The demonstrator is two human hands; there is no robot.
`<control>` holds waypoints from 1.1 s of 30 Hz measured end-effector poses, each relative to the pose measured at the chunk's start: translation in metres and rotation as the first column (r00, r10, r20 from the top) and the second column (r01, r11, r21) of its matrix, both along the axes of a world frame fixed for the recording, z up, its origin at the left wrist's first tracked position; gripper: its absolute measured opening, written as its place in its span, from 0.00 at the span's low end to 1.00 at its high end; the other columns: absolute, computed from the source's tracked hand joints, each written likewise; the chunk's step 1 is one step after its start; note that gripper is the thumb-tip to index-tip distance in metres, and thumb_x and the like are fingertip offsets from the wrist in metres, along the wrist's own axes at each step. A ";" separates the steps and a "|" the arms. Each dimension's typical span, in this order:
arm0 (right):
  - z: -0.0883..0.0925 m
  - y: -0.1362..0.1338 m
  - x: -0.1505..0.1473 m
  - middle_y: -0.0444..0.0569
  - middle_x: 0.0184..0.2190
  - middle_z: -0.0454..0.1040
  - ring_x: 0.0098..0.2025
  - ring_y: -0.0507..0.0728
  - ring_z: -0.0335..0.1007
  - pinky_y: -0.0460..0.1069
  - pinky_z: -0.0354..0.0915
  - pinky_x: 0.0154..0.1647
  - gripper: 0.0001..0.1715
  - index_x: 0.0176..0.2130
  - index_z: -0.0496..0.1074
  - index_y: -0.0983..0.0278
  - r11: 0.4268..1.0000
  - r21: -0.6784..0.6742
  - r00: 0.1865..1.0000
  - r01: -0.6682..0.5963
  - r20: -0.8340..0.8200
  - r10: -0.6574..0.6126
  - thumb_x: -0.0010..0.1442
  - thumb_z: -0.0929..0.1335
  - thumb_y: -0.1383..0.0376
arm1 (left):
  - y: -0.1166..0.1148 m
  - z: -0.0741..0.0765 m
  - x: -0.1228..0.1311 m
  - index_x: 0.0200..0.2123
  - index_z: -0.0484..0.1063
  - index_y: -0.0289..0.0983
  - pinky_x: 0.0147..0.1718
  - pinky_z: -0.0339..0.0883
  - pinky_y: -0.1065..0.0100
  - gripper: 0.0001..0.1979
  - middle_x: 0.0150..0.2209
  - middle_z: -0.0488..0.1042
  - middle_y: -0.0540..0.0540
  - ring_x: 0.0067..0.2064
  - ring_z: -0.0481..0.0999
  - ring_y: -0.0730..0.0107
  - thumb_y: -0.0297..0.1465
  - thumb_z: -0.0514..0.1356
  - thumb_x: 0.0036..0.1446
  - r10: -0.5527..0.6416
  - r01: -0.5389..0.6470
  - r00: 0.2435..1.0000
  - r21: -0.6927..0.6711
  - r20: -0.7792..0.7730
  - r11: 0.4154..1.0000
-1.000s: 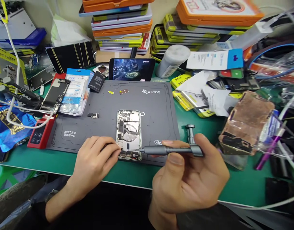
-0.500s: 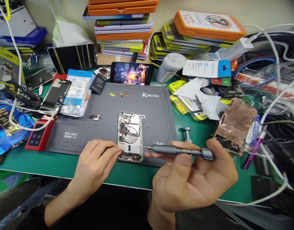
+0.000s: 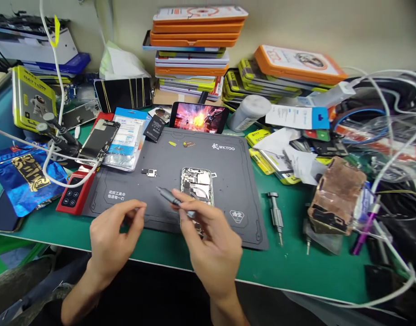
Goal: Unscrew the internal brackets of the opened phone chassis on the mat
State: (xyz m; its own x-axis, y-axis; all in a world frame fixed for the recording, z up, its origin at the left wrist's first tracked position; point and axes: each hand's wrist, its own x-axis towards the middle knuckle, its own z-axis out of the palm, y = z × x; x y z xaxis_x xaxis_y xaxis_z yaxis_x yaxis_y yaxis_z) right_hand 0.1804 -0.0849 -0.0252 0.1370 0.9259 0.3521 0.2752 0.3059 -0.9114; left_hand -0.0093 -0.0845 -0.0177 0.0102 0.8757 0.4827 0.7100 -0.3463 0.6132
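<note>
In the head view my right hand [image 3: 216, 240] grips a grey precision screwdriver [image 3: 169, 196], its shaft pointing left and away above the mat. Beneath that hand lies an opened smartphone [image 3: 197, 179] with its inner parts bare; the hand hides its lower part. My left hand [image 3: 114, 242] hovers at the mat's near edge, thumb and forefinger pinched together. Whatever may be between those fingertips is too small to make out. A small metal-and-black phone part [image 3: 149, 173] rests on the mat left of the phone. By the phone's upper right side sits a SIM tray [image 3: 213, 174].
The grey work mat [image 3: 224, 165] covers the middle of the green table. A second screwdriver [image 3: 275, 215] lies right of it. A phone playing video [image 3: 199, 117] leans at the back before stacked boxes [image 3: 190, 43]. A red device [image 3: 75, 192] and cables stand left.
My right hand has moved left, swinging the screwdriver's tip away from the phone. My left hand has drawn back from the phone's edge. The view has shifted, revealing the second screwdriver fully.
</note>
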 end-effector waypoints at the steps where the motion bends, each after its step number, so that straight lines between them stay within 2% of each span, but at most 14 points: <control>1: 0.000 0.001 -0.005 0.46 0.58 0.86 0.54 0.57 0.88 0.50 0.84 0.56 0.16 0.52 0.78 0.55 0.999 0.006 0.998 -0.036 0.051 0.036 0.70 0.70 0.74 | 0.001 0.000 -0.003 0.47 0.78 0.42 0.34 0.70 0.74 0.05 0.30 0.78 0.57 0.29 0.78 0.78 0.27 0.64 0.72 0.025 -0.024 0.999 -0.021 0.021 0.999; 4: 0.002 0.005 -0.015 0.47 0.59 0.85 0.57 0.55 0.86 0.47 0.83 0.55 0.16 0.53 0.76 0.56 0.996 0.020 0.986 -0.087 0.147 0.083 0.71 0.69 0.74 | 0.002 -0.001 -0.008 0.42 0.74 0.40 0.28 0.67 0.73 0.04 0.27 0.74 0.57 0.25 0.74 0.77 0.27 0.60 0.72 0.026 -0.014 0.995 -0.123 0.101 0.992; 8: 0.003 0.011 -0.022 0.48 0.60 0.84 0.58 0.54 0.86 0.46 0.81 0.57 0.16 0.53 0.76 0.57 0.994 0.006 0.978 -0.112 0.176 0.109 0.72 0.67 0.74 | 0.001 -0.002 -0.010 0.33 0.65 0.41 0.22 0.60 0.71 0.12 0.23 0.65 0.56 0.21 0.66 0.75 0.29 0.52 0.73 -0.020 0.064 0.982 -0.226 0.190 0.972; 11: 0.002 0.013 -0.024 0.48 0.59 0.85 0.60 0.55 0.85 0.48 0.80 0.61 0.16 0.53 0.76 0.57 0.992 0.001 0.981 -0.127 0.149 0.126 0.71 0.67 0.75 | 0.001 -0.006 -0.013 0.32 0.64 0.42 0.23 0.60 0.70 0.14 0.23 0.64 0.55 0.22 0.65 0.74 0.29 0.51 0.74 -0.048 0.095 0.980 -0.244 0.192 0.965; 14: -0.001 0.011 -0.022 0.49 0.59 0.85 0.57 0.56 0.86 0.49 0.82 0.58 0.16 0.52 0.77 0.57 0.995 -0.006 0.988 -0.104 0.111 0.104 0.71 0.68 0.74 | 0.001 -0.009 -0.015 0.32 0.65 0.42 0.23 0.60 0.71 0.14 0.23 0.64 0.56 0.22 0.65 0.74 0.30 0.51 0.75 -0.062 0.109 0.980 -0.249 0.190 0.962; 16: -0.002 0.009 -0.020 0.51 0.58 0.85 0.56 0.57 0.87 0.50 0.83 0.56 0.14 0.52 0.77 0.58 0.997 -0.015 0.996 -0.075 0.045 0.075 0.72 0.68 0.73 | 0.001 -0.009 -0.015 0.34 0.67 0.41 0.22 0.61 0.71 0.13 0.23 0.65 0.56 0.22 0.67 0.75 0.30 0.53 0.76 -0.051 0.100 0.979 -0.247 0.196 0.964; 19: -0.001 0.005 -0.015 0.52 0.56 0.86 0.54 0.58 0.87 0.53 0.85 0.54 0.12 0.53 0.77 0.58 1.000 -0.016 0.990 -0.007 -0.144 0.005 0.73 0.69 0.70 | 0.001 -0.008 -0.015 0.37 0.71 0.41 0.24 0.64 0.73 0.10 0.25 0.69 0.55 0.24 0.70 0.75 0.30 0.56 0.75 -0.031 0.072 0.979 -0.197 0.203 0.978; 22: 0.001 0.004 -0.006 0.48 0.50 0.87 0.44 0.55 0.89 0.50 0.86 0.45 0.11 0.53 0.77 0.57 0.994 -0.018 0.936 0.108 -0.335 -0.108 0.73 0.70 0.67 | 0.004 -0.005 -0.012 0.45 0.76 0.41 0.31 0.72 0.74 0.03 0.33 0.77 0.53 0.30 0.76 0.75 0.31 0.61 0.74 -0.011 0.040 0.979 -0.138 0.202 0.990; 23: 0.001 0.005 -0.003 0.48 0.48 0.87 0.40 0.54 0.88 0.49 0.85 0.41 0.11 0.54 0.77 0.56 0.990 -0.035 0.912 0.140 -0.384 -0.142 0.73 0.70 0.66 | 0.005 -0.004 -0.010 0.50 0.77 0.42 0.33 0.74 0.74 0.05 0.37 0.80 0.51 0.33 0.78 0.75 0.32 0.62 0.74 -0.025 0.051 0.981 -0.135 0.191 0.990; 25: 0.000 0.007 0.005 0.47 0.45 0.86 0.34 0.52 0.86 0.48 0.83 0.35 0.12 0.56 0.76 0.56 0.983 -0.084 0.869 0.165 -0.459 -0.186 0.74 0.70 0.63 | 0.008 -0.003 -0.004 0.61 0.75 0.44 0.37 0.76 0.73 0.15 0.46 0.82 0.48 0.37 0.80 0.73 0.33 0.65 0.73 -0.101 0.126 0.983 -0.161 0.155 0.979; 28: -0.003 0.008 0.013 0.45 0.42 0.84 0.28 0.50 0.80 0.46 0.80 0.29 0.15 0.59 0.74 0.54 0.981 -0.142 0.832 0.129 -0.522 -0.185 0.74 0.70 0.61 | 0.010 -0.001 0.010 0.72 0.68 0.46 0.39 0.79 0.71 0.26 0.54 0.83 0.46 0.41 0.82 0.72 0.34 0.65 0.75 -0.252 0.279 0.956 -0.212 0.147 0.937; 30: -0.004 0.007 0.016 0.44 0.41 0.82 0.27 0.49 0.77 0.46 0.79 0.29 0.16 0.60 0.74 0.53 0.982 -0.155 0.828 0.107 -0.533 -0.174 0.74 0.69 0.60 | 0.011 0.000 0.019 0.72 0.69 0.46 0.41 0.80 0.72 0.25 0.52 0.84 0.46 0.40 0.83 0.72 0.33 0.64 0.76 -0.317 0.356 0.927 -0.212 0.198 0.910; 33: -0.004 0.005 0.017 0.47 0.43 0.82 0.28 0.49 0.76 0.46 0.79 0.29 0.18 0.62 0.74 0.54 0.976 -0.190 0.830 0.103 -0.524 -0.190 0.75 0.69 0.59 | 0.012 0.002 0.029 0.63 0.79 0.44 0.42 0.82 0.72 0.16 0.47 0.86 0.47 0.39 0.85 0.71 0.33 0.65 0.75 -0.353 0.418 0.892 -0.213 0.282 0.883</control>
State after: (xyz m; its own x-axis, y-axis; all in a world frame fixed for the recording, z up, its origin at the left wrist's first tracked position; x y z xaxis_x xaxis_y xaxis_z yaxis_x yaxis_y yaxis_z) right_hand 0.1970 -0.0803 -0.0293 0.4018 0.9147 0.0443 -0.2391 0.1515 -0.9591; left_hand 0.0193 -0.0725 -0.0157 0.2907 0.9186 0.2678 0.3819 -0.3681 0.8478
